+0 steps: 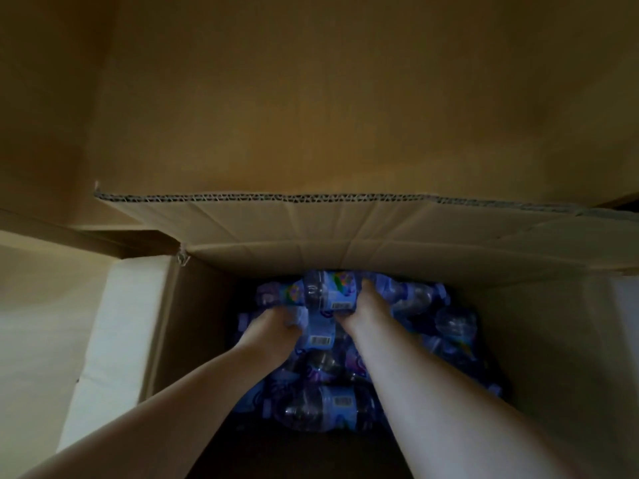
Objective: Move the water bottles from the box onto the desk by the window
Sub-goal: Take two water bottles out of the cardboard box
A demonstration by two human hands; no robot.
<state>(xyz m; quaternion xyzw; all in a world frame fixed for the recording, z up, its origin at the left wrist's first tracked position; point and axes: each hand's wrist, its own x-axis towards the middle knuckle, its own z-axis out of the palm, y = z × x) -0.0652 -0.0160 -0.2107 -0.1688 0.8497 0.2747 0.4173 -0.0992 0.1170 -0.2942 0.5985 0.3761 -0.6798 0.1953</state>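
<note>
I look down into a deep cardboard box [193,326] with its flaps open. Several small clear water bottles with blue labels lie piled on its dim bottom. Both my arms reach deep inside. My left hand [276,331] grips bottles at the left of the pile, its fingers curled under them. My right hand [363,311] grips a blue-labelled bottle [333,293] near the far wall, with the fingers hidden behind it. Another bottle [325,406] lies loose nearer to me. The desk and the window are out of view.
The far flap [345,229] of the box leans over the back of the opening. A pale left flap [117,340] stands beside my left arm. Beyond the box is a tan wall [311,98]. The light is dim.
</note>
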